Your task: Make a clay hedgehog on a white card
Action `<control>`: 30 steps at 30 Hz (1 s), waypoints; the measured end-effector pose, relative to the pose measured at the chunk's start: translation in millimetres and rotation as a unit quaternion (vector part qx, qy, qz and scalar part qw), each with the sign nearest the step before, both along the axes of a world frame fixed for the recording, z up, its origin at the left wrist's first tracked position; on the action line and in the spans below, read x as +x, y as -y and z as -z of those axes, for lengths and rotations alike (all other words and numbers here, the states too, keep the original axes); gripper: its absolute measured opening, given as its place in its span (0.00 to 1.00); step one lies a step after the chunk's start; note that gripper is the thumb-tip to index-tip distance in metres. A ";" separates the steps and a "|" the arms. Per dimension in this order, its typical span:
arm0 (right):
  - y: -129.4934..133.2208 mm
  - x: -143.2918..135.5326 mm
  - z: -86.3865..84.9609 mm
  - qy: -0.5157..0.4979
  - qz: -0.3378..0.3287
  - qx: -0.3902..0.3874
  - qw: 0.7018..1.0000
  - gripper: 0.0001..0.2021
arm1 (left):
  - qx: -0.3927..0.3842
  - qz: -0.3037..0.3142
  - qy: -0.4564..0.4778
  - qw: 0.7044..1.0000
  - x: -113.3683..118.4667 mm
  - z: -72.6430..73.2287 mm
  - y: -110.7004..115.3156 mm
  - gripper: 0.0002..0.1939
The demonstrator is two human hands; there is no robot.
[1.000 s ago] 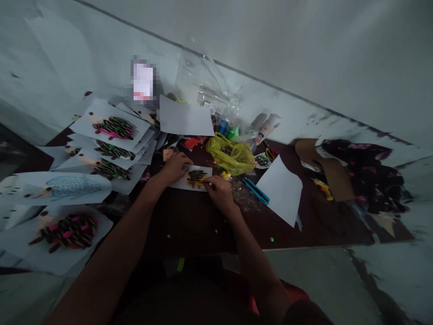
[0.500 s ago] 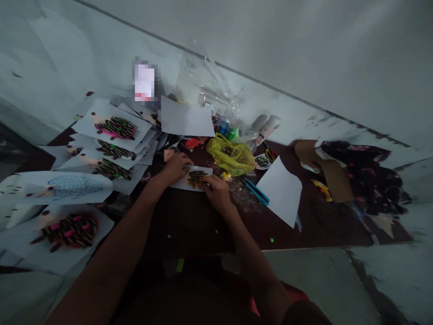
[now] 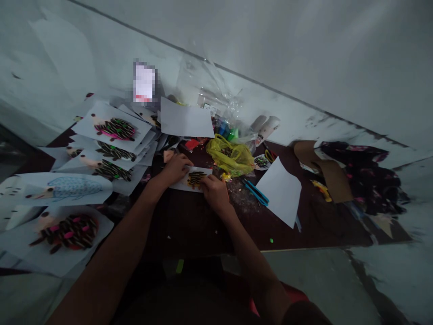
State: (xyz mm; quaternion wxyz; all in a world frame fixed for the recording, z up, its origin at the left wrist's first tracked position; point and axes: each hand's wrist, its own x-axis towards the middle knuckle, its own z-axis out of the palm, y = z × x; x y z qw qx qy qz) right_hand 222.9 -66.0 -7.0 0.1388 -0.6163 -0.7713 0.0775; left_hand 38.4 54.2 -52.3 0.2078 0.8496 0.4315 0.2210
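Observation:
A small white card (image 3: 182, 184) lies on the dark table in front of me, bearing a yellow shape with dark stripes (image 3: 195, 179). My left hand (image 3: 176, 169) rests on the card's left part, its fingers bent and close together over the upper edge. At the card's right end is my right hand (image 3: 215, 192), its fingertips pinched at the right side of the striped shape. Whatever is between those fingertips is too small to make out. Just behind the card sits a yellow plastic bag (image 3: 230, 155) with dark bits inside.
Sheets with striped hedgehog figures (image 3: 117, 129) are piled at the left. Blue scissors (image 3: 256, 192) and a white sheet (image 3: 282, 192) lie on the right. Behind stand a blank sheet (image 3: 186, 118) and a blurred bright screen (image 3: 145, 82). Brown cardboard (image 3: 334, 180) and dark cloth (image 3: 367, 176) are farther right.
My right hand has shifted very slightly over the card, its fingers drawn a little closer together. My left hand stays in place.

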 end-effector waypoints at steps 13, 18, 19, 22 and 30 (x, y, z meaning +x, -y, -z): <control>-11.5 26.1 -14.3 -0.036 0.067 0.066 0.995 0.12 | -0.012 0.001 0.004 1.000 -0.7 1.6 -2.0 0.14; -60.5 54.9 -42.5 0.018 0.184 0.084 0.979 0.15 | -0.001 -0.005 0.013 1.000 2.6 1.2 -2.6 0.12; -71.4 58.5 -46.5 0.037 0.201 0.073 0.976 0.16 | 0.003 -0.005 0.014 1.000 3.5 0.6 -2.5 0.12; -99.0 64.3 -52.0 0.103 0.218 0.001 0.970 0.17 | 0.008 -0.007 0.007 1.000 6.4 -1.4 -2.4 0.13; -123.7 65.3 -37.7 0.143 0.181 -0.067 0.971 0.14 | 0.025 -0.001 -0.036 0.999 6.6 -7.0 -6.1 0.16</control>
